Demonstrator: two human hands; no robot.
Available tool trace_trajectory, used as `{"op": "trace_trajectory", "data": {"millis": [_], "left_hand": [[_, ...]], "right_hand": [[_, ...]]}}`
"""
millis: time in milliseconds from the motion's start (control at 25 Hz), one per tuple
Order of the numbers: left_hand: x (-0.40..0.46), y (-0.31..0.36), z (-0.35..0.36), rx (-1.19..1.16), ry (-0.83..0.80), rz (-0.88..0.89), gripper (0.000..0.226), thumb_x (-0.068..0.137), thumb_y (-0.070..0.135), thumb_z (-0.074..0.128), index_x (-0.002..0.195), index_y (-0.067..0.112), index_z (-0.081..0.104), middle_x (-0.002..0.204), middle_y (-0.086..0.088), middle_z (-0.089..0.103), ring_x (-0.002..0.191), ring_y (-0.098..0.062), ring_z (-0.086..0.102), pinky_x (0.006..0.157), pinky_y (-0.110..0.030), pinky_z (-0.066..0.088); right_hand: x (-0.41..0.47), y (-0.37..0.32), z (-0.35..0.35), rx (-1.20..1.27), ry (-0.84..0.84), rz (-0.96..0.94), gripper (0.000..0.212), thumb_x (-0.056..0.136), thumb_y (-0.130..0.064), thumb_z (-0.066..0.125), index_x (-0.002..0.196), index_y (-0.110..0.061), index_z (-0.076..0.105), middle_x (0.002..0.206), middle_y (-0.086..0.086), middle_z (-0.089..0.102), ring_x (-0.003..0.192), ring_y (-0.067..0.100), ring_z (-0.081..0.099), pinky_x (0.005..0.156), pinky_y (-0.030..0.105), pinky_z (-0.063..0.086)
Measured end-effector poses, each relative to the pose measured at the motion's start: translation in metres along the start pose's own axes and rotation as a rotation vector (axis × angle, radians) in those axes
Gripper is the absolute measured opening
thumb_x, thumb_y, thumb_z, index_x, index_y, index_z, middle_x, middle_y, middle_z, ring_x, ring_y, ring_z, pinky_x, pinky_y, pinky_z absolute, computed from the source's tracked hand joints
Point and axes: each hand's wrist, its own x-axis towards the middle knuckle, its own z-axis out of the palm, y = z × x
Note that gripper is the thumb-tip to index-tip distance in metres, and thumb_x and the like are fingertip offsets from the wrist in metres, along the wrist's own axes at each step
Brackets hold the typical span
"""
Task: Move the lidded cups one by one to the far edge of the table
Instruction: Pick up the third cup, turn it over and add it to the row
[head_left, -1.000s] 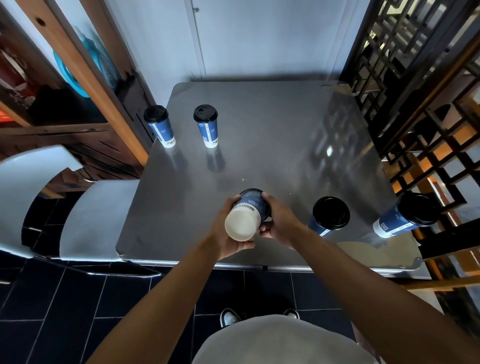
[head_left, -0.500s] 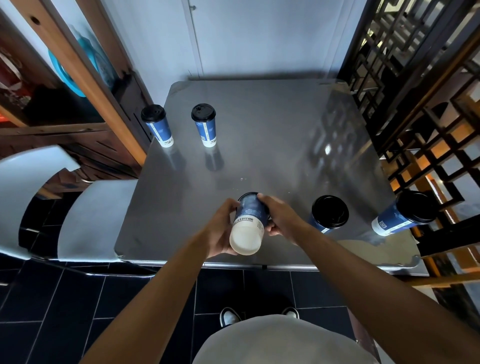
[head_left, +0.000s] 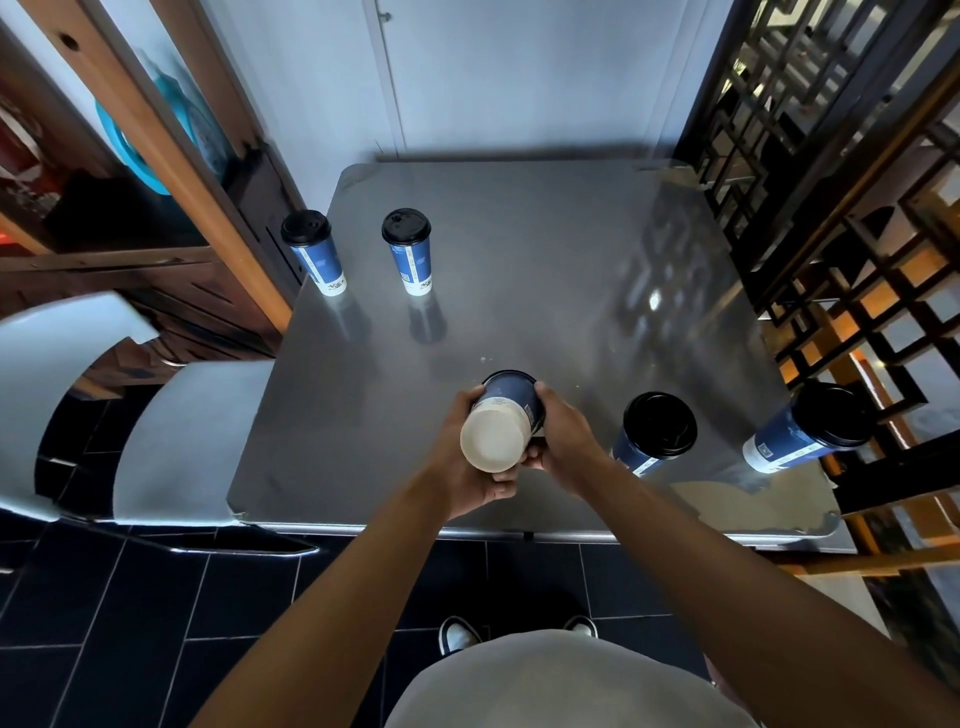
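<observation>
Five blue paper cups are seen in the head view, all placed relative to the grey metal table (head_left: 519, 249). One cup, the held cup (head_left: 501, 421), is gripped above the table's near middle, tipped so that its pale base faces the camera and its dark rim points toward the tabletop. It is clasped from both sides: the left hand (head_left: 467, 457) is wrapped around its left flank and underside, and the right hand (head_left: 558, 434) is curled against its right flank, with the fingers of both closed on the cup wall. Two black-lidded cups are stood upright on the table's left side, the left-edge cup (head_left: 314, 252) at the very edge and the inner cup (head_left: 410, 249) just beside it. Two more lidded cups are found near the table's near right corner: the near cup (head_left: 654, 434) and, further right, the corner cup (head_left: 808, 428).
</observation>
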Motion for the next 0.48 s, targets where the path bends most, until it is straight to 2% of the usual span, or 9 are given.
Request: {"op": "trace_trajectory", "data": {"millis": [80, 160, 240, 320, 400, 480], "left_hand": [[0.001, 0.0, -0.002, 0.023, 0.031, 0.001, 0.06, 0.087, 0.064, 0.046, 0.1, 0.008, 0.062, 0.077, -0.01, 0.057, 0.046, -0.02, 0.053, 0.048, -0.02, 0.034], [-0.001, 0.004, -0.005, 0.07, 0.054, -0.011, 0.055, 0.086, 0.061, 0.046, 0.087, 0.013, 0.071, 0.073, -0.007, 0.064, 0.051, -0.02, 0.058, 0.052, -0.022, 0.038], [-0.002, 0.008, -0.008, 0.154, 0.092, -0.018, 0.051, 0.085, 0.058, 0.044, 0.083, 0.016, 0.073, 0.07, -0.005, 0.067, 0.054, -0.021, 0.062, 0.057, -0.025, 0.042], [-0.002, 0.009, -0.006, 0.193, 0.116, -0.015, 0.049, 0.088, 0.053, 0.045, 0.103, 0.012, 0.068, 0.081, -0.011, 0.07, 0.065, -0.026, 0.066, 0.067, -0.034, 0.048], [-0.001, 0.008, 0.0, 0.156, 0.07, 0.012, 0.052, 0.095, 0.048, 0.049, 0.116, 0.003, 0.062, 0.095, -0.02, 0.069, 0.078, -0.032, 0.066, 0.077, -0.04, 0.053], [-0.003, 0.007, 0.004, 0.125, 0.037, 0.035, 0.049, 0.098, 0.045, 0.05, 0.114, 0.0, 0.063, 0.092, -0.021, 0.072, 0.073, -0.03, 0.07, 0.072, -0.037, 0.058]], "right_hand": [[0.0, -0.004, -0.001, -0.015, 0.004, -0.028, 0.037, 0.097, -0.052, 0.047, 0.089, -0.02, 0.065, 0.062, 0.0, 0.067, 0.071, 0.028, 0.06, 0.074, 0.045, 0.052], [-0.001, -0.007, -0.004, -0.064, -0.008, -0.04, 0.036, 0.098, -0.051, 0.044, 0.093, -0.021, 0.063, 0.075, 0.007, 0.065, 0.078, 0.028, 0.058, 0.074, 0.045, 0.05], [-0.003, -0.01, -0.008, -0.186, -0.019, -0.086, 0.039, 0.1, -0.051, 0.041, 0.095, -0.018, 0.06, 0.068, 0.008, 0.061, 0.061, 0.022, 0.056, 0.063, 0.034, 0.048], [-0.004, -0.013, -0.01, -0.388, -0.017, -0.161, 0.04, 0.1, -0.051, 0.038, 0.098, -0.017, 0.059, 0.055, 0.005, 0.056, 0.042, 0.016, 0.049, 0.047, 0.023, 0.041], [-0.004, -0.016, -0.01, -0.533, -0.004, -0.215, 0.038, 0.1, -0.05, 0.038, 0.102, -0.019, 0.061, 0.056, 0.007, 0.056, 0.036, 0.016, 0.048, 0.04, 0.021, 0.038], [-0.005, -0.018, -0.01, -0.547, 0.008, -0.23, 0.04, 0.101, -0.051, 0.036, 0.097, -0.02, 0.06, 0.054, 0.006, 0.056, 0.036, 0.015, 0.048, 0.041, 0.021, 0.039]]}}
